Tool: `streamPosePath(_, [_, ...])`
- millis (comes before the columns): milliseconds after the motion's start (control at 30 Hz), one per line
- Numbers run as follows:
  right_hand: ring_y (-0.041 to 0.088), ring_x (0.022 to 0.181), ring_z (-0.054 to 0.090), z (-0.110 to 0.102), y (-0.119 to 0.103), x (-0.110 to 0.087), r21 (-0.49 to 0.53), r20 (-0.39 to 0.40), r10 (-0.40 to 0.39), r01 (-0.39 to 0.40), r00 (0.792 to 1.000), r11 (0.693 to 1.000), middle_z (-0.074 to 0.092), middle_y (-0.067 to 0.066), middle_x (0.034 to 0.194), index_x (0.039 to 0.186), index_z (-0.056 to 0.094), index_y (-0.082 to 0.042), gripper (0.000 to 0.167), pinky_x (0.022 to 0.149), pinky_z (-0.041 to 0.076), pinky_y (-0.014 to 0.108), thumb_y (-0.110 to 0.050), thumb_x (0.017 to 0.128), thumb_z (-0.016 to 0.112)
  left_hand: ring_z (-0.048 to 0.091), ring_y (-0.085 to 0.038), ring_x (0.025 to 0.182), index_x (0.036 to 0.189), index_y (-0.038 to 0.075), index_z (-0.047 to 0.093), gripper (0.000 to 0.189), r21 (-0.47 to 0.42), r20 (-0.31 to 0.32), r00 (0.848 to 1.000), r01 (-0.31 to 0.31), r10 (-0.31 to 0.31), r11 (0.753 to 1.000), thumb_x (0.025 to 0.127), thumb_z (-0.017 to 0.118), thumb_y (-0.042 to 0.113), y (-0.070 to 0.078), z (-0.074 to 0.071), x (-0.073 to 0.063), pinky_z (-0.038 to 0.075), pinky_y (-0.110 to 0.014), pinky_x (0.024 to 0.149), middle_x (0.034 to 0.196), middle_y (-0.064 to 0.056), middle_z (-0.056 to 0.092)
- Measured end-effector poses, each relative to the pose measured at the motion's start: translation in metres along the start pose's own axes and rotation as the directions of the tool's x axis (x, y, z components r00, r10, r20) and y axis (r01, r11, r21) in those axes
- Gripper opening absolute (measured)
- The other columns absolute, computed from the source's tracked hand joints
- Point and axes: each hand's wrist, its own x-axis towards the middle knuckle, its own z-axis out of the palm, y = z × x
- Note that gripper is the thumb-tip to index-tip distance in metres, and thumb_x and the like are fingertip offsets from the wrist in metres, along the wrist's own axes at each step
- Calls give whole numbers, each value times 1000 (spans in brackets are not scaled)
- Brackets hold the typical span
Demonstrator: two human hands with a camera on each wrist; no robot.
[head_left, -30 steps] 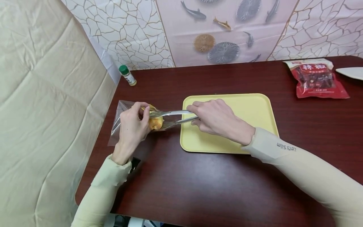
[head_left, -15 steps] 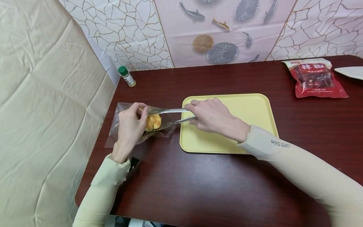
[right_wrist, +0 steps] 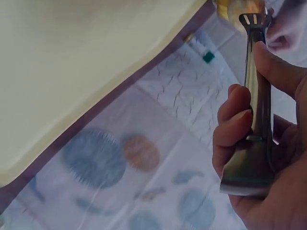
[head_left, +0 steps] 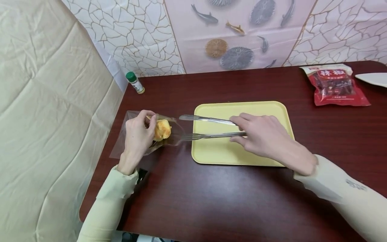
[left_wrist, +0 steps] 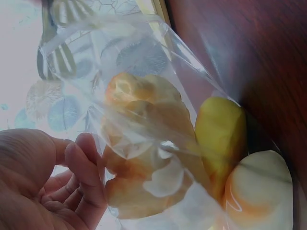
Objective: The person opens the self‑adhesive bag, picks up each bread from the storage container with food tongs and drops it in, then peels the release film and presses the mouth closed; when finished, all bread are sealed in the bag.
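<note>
My left hand (head_left: pixel 137 134) pinches the edge of a clear plastic bag (head_left: pixel 118 146) at the table's left side. A golden-brown bread roll (head_left: pixel 163 130) lies in the bag near its mouth. Beside that roll, the left wrist view shows a yellow oblong piece (left_wrist: pixel 219 139) and a pale rounded piece (left_wrist: pixel 261 189) behind the film. My right hand (head_left: pixel 264 137) holds metal tongs (head_left: pixel 217 135) over the yellow tray (head_left: pixel 211 154). The tongs' arms are spread with nothing between them, their tips pointing left near the bag's mouth.
A small green-capped bottle (head_left: pixel 135 82) stands at the back left. At the back right lie a red food packet (head_left: pixel 337 85) and a white pointed object (head_left: pixel 375 79), cut off by the frame. A patterned sheet (head_left: pixel 235 33) hangs behind the dark table (head_left: pixel 187 195).
My right hand has drawn the tongs rightward out of the bag, and they have spread off the roll. The roll stays in the bag; my left hand has hardly moved.
</note>
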Motion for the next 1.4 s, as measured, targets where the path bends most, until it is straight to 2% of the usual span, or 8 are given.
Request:
streamPosePath(100, [19,68,70,-11,12,-25,19,-16,83,-83,996,996,76,-2,93,127,72,-16,49,52,46,42,-37,87,91,50,-17,51,101,-2,75,13,-3,-2,1000,-3,3,1000,104,67,7,0,1,0,37,-28,55,63,-13,68])
streamPosePath(233, [12,67,61,-20,28,-59,29,-38,202,-201,979,979,72,-5,91,129,69,-14,52,56,44,39,-35,87,91,49,-15,50,101,-2,74,13,-3,-5,1000,-5,5,1000,104,67,7,0,2,0,38,-29,55,63,-13,68])
streamPosePath(500, [-11,67,50,-25,56,-121,104,-89,401,-392,912,914,72,-8,81,115,68,-14,34,60,42,34,-31,93,87,43,-10,50,102,-2,74,12,5,-1,1000,-8,8,1000,104,67,7,0,3,0,37,-28,55,63,-13,67])
streamPosePath(600, [3,67,55,-23,63,-139,125,-82,477,-465,875,876,68,0,76,121,64,-5,42,60,41,37,-36,98,81,42,-9,50,103,-2,74,12,6,-3,1000,-8,8,1000,105,67,7,0,3,0,37,-27,55,63,-13,67])
streamPosePath(767, [46,67,58,-20,79,-159,113,-10,630,-625,777,773,58,14,72,134,54,8,66,58,41,49,-50,106,68,43,-8,51,102,-1,74,12,4,-7,1000,-6,6,1000,105,66,7,-1,4,0,37,-27,55,63,-12,68])
streamPosePath(933, [72,90,57,-15,98,-175,66,26,713,-713,700,698,61,48,101,140,46,14,79,65,44,68,-56,107,60,42,-8,51,103,-2,74,12,1,3,1000,-4,4,1000,105,66,7,0,3,-1,36,-27,54,63,-13,67])
streamPosePath(1133, [75,97,56,-9,114,-183,17,77,773,-776,629,630,53,57,114,142,39,19,87,69,44,68,-60,109,52,42,-8,51,103,-2,74,12,-1,12,1000,-4,4,1000,105,66,8,0,3,-1,36,-27,55,64,-12,67])
streamPosePath(1400, [70,82,58,-10,116,-180,-15,128,794,-799,595,601,54,56,97,128,41,25,86,60,45,63,-58,109,52,41,-8,51,102,-1,74,12,-5,17,1000,5,-5,1000,104,66,8,0,2,-1,36,-27,55,64,-12,66])
